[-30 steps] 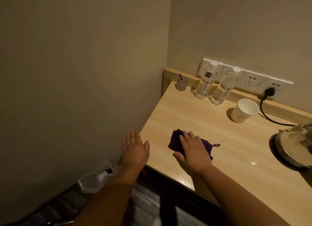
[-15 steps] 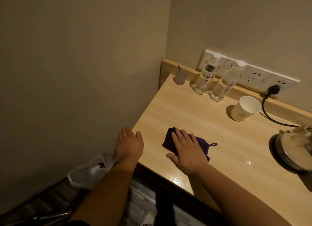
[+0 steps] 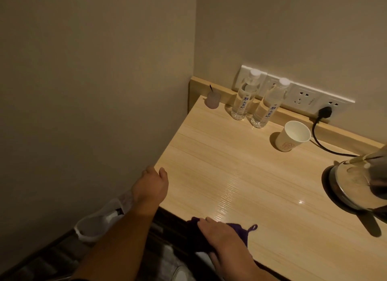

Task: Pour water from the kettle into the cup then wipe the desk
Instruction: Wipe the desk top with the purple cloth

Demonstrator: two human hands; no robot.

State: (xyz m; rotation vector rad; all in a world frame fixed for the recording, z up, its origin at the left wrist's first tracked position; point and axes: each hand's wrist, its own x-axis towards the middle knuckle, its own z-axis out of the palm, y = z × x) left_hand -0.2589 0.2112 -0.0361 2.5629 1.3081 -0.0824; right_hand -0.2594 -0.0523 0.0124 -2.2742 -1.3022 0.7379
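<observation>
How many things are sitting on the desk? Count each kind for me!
Water bottles: 2
Paper cup: 1
Kettle: 1
Purple cloth: 1
Small pink cup with a stick: 1
Total: 6

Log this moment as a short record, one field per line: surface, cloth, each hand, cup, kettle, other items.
surface: wooden desk, set in a wall corner
cloth: purple cloth at the desk's near edge, flat under the right hand
right hand: palm down on the cloth
left hand: empty, at the desk's left edge
cup: paper cup, upright near the back ledge; contents unclear
kettle: kettle at far right, partly out of frame
other items: two water bottles, small frosted cup, black plug in wall socket
</observation>
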